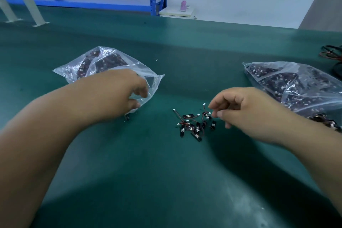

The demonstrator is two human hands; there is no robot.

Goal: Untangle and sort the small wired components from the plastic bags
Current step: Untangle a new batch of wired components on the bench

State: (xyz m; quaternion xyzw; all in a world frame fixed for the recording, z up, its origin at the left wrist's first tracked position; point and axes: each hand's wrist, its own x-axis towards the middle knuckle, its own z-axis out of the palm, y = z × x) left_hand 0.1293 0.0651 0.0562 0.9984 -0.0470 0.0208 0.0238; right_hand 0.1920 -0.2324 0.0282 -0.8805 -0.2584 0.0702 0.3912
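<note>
Lying loose on the green tabletop (166, 172), a small tangle of wired components (196, 126) sits between the person's two hands: black oblong pieces with thin red-and-black leads ending in white connectors. The right hand (246, 111) hovers just right of this tangle, its fingers (215, 104) loosely curled. Its index tip and thumb are close together, just beside a white connector at the tangle's upper right edge; whether they pinch that lead cannot be told. The left hand (114, 94) is at the mouth of the left plastic bag (83, 66), fingers curled over the clear film and thumb beneath, pinching the bag's open edge. One stray dark piece (127, 117) shows on the tabletop just below that hand. The right plastic bag (299, 87), also packed with components, lies behind the right hand, a few spilling out at its near corner. Red and black cables (331, 55) lie at the far right edge.
</note>
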